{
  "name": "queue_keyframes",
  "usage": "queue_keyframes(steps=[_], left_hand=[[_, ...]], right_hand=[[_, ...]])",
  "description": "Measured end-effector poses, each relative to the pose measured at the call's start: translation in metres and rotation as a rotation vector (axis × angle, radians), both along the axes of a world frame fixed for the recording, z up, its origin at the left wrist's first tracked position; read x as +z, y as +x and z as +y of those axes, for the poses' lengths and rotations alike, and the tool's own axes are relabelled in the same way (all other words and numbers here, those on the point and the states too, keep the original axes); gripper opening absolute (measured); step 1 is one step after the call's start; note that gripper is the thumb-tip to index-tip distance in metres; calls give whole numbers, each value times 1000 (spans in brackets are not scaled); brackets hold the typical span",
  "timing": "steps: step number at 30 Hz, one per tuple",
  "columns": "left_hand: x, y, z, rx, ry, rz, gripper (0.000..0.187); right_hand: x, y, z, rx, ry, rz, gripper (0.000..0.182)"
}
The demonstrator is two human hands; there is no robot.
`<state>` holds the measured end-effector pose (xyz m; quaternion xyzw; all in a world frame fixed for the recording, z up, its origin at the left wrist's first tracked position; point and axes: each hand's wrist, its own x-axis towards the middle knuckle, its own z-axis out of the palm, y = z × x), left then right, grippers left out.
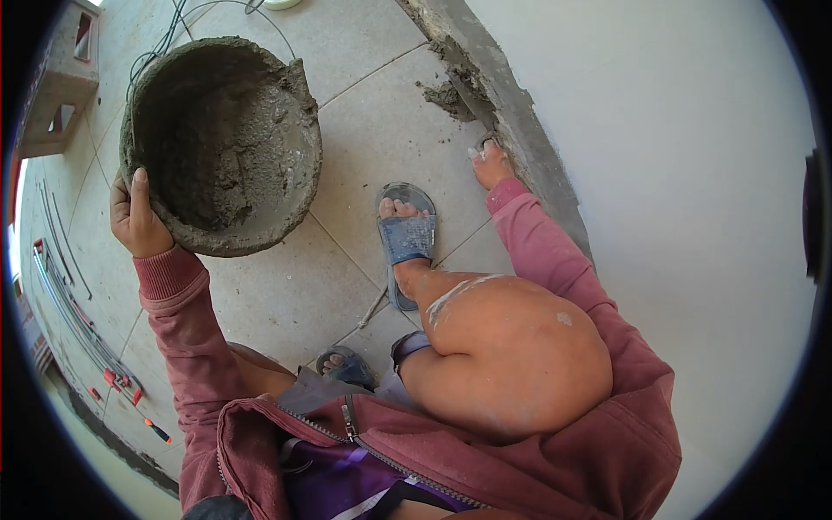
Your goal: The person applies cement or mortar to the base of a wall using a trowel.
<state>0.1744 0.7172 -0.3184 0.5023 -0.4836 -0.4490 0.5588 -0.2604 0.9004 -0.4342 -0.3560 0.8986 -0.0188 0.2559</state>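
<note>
My left hand (139, 217) grips the near left rim of a mortar-crusted bucket (308, 165), thumb on the outside. The bucket is tipped toward me, and wet grey mortar (251, 156) coats its inside and lies at its bottom. At the foot of the wall, my right hand (492, 165) is closed around what looks like a trowel (475, 97). Its handle is mostly hidden, and the mortar-smeared blade points away from me along the wall base. Beside the blade, a clump of mortar (446, 100) lies on the tiles.
A white wall (685, 173) with a grey mortar strip (542, 156) along its base rises on the right. My sandaled foot (406, 225) stands on the tiled floor (364, 113). Hollow blocks (61, 95), metal rods (78, 321) and a screwdriver (158, 431) lie to the left.
</note>
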Motion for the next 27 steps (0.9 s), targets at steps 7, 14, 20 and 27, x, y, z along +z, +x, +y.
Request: queue_keyframes(steps=[7,14,20,27], left_hand=[[8,-14,2,-8,-7,25,19],[10,-23,2,2,-38,-28,20],[12,-30,3,28,-38,-20,20],[13,-29,4,39,-30,-81,20]], right_hand=[[-11,-5,-25,-5,51,50,36],[-1,34,-41,-3,-110,171,33],[-5,34,-54,224,-78,132,33],[8,-3,-119,-372,-171,-568,36]])
